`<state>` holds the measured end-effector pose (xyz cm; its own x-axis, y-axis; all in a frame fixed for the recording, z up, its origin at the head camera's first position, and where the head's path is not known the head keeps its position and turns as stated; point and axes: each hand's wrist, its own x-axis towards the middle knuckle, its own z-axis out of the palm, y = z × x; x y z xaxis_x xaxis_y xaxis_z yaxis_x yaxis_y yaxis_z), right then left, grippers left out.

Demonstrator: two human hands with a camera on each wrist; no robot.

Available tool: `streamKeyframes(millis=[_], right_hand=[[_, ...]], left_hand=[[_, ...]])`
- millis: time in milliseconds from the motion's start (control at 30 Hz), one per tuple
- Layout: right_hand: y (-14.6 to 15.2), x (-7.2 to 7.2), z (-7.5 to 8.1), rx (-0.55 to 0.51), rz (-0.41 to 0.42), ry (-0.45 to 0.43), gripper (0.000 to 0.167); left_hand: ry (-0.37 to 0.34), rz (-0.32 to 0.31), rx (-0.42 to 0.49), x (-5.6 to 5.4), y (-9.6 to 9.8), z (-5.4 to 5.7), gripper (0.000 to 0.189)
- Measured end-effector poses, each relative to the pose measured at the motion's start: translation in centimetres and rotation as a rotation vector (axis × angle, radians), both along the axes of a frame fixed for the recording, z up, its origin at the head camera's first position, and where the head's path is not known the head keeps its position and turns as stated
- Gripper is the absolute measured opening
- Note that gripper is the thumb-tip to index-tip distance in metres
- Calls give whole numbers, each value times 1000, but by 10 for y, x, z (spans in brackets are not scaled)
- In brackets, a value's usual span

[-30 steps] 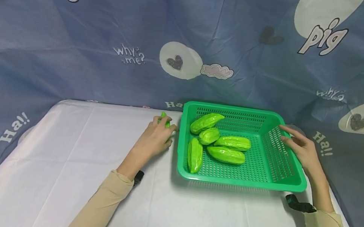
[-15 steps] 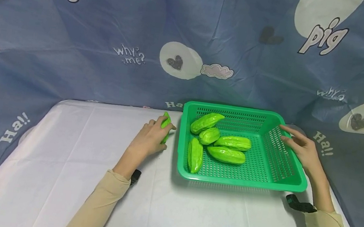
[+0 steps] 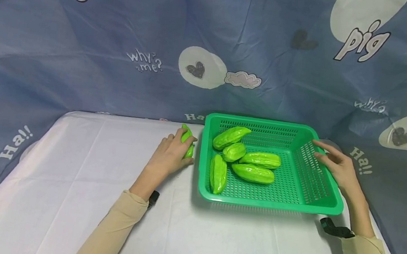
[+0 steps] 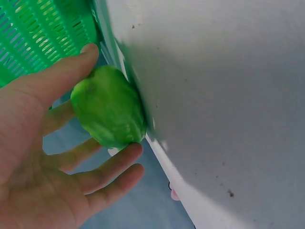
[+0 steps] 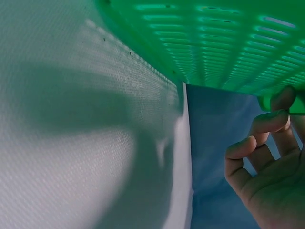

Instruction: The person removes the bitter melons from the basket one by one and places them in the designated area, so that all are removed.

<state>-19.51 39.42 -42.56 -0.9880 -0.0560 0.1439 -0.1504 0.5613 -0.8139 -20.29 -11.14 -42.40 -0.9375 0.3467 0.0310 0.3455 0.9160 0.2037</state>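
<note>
A bright green, ridged gourd (image 3: 187, 142) lies on the white cloth just left of the green plastic basket (image 3: 266, 203). My left hand (image 3: 170, 152) holds this gourd from above. The left wrist view shows the gourd (image 4: 108, 107) between the thumb and the fingers of the left hand (image 4: 52, 157), with its end towards the camera. My right hand (image 3: 337, 167) grips the basket's right rim, thumb and forefinger over the edge. From the right wrist, that hand (image 5: 276, 162) appears with curled fingers at the rim, below the basket's slotted wall (image 5: 214, 47).
Several similar gourds (image 3: 253, 173) lie in the basket's left half. The white cloth (image 3: 107, 166) covers the table around it. A blue printed curtain (image 3: 154, 91) hangs directly behind the table's back edge.
The left hand has shifted a little left and then back right, and more of the gourd shows beside its fingers. The right hand and basket have stayed in place.
</note>
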Motion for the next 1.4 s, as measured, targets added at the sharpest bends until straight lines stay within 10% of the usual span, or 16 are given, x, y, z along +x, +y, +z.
streamKeyframes(millis=[667,1067,1400], right_hand=[[-2,-1,-1,-15,-18,-9,51],[0,2,-1,-5,-27,-26,51],[1,0,-4,-18,-21,-4,50]], left_hand=[[-25,-28,20,3,-3,12,63],[281,-83,87,15,12,36,33],[288,-222,120,27,32,47,31]])
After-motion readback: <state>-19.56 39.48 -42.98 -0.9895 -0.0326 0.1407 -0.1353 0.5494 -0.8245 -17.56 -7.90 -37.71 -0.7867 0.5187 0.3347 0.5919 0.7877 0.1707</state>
